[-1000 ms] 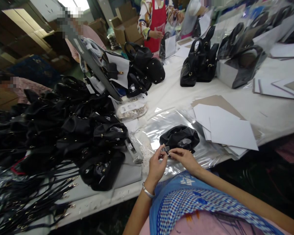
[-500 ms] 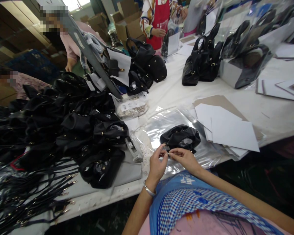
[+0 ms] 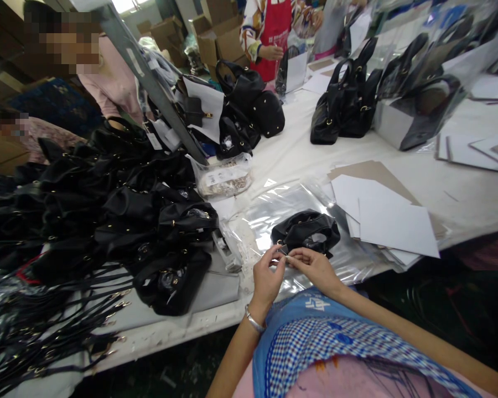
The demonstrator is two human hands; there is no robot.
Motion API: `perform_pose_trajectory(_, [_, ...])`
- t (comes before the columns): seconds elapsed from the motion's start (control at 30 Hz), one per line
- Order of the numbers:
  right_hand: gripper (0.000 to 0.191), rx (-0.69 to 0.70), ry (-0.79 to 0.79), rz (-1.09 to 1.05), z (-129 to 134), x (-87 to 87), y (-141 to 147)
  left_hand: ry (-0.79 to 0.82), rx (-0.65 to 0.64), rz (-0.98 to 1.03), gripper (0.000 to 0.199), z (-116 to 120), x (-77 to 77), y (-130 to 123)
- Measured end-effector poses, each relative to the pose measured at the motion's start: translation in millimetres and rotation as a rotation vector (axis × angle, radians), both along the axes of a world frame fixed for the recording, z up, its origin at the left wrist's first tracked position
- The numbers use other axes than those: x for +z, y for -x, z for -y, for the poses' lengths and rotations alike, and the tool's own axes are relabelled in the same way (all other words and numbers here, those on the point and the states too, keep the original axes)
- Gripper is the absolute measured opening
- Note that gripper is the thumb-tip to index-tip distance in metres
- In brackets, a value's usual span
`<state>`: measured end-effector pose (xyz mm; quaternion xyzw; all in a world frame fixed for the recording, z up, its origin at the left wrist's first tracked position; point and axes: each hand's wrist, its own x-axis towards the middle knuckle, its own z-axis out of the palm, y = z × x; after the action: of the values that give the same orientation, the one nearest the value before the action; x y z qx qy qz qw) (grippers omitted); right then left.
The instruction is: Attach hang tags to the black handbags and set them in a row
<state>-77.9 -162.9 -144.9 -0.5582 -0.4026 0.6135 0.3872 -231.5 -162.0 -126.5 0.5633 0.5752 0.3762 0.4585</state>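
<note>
Leftmost, you have a spread of black straps (image 3: 45, 331) with gold-coloured clips, lying at the near end of the white table (image 3: 290, 149). Just beyond and beside them is a big heap of black bags (image 3: 78, 204), with a person in pink (image 3: 116, 83) behind it. A grey metal post (image 3: 149, 83) slants down past the heap's right side, and near its foot lies a filled clear bag (image 3: 224, 177) with a pale label.

Next comes your left hand (image 3: 269, 272), a silver bangle on its wrist, thumb and index finger nearly closed on a small flat piece (image 3: 283, 251), too small to make out well. Just behind your fingers, the black handbag (image 3: 305, 232) lies on clear plastic sheets (image 3: 269, 207). Your right hand (image 3: 315, 269) is in front of that bag, its thumb and index fingertips pinched together at the piece's lower edge, close to your left fingertips.

Right of the plastic you've got a fanned stack of white and brown cards (image 3: 394, 221). Farther back, dark handbags (image 3: 344, 108) stand upright, with plastic-wrapped bags (image 3: 423, 105) beside them and more white boards (image 3: 473, 150) at the far right.
</note>
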Motion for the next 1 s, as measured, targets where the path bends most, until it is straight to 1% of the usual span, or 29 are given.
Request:
perform_pose_trajectory(0.13, [0.029, 0.021, -0.049, 0.093, -0.9, 0.3, -1.5, -0.06, -0.008, -0.079, 0.029, -0.4, -0.4, 2.3])
perform_pose_trajectory(0.23, [0.026, 0.028, -0.08, 0.168, -2.1, 2.4, -2.8, -0.09, -0.039, -0.135, 0.03, -0.3, -3.0, 4.9])
perform_pose_trajectory(0.4, [0.022, 0.004, -0.174, 0.254, -2.8, -1.3, -4.3, -0.103, -0.059, -0.158, 0.031, 0.1, -5.1, 6.1])
perform_pose_trajectory(0.6, [0.026, 0.001, -0.057, 0.19, -2.4, -5.6, -3.5, -0.105, -0.06, -0.134, 0.03, -0.7, -2.7, 5.1])
perform_pose_trajectory(0.67, [0.026, 0.008, -0.057, 0.189, -1.9, -4.7, -2.7, -0.114, -0.066, -0.15, 0.031, -0.6, -2.8, 5.8])
perform_pose_trajectory(0.83, [0.024, 0.019, -0.095, 0.218, -1.2, -4.7, 0.1, -0.149, -0.121, -0.266, 0.032, -0.3, -4.4, 7.5])
perform_pose_trajectory(0.9, [0.025, 0.0, -0.083, 0.232, -1.5, -5.7, 0.2, -0.138, -0.104, -0.245, 0.031, -0.6, -4.3, 7.1])
perform_pose_trajectory(1.0, [0.028, -0.033, -0.048, 0.225, -2.1, -6.5, -1.3, -0.1, -0.068, -0.155, 0.03, -1.3, -3.3, 6.2])
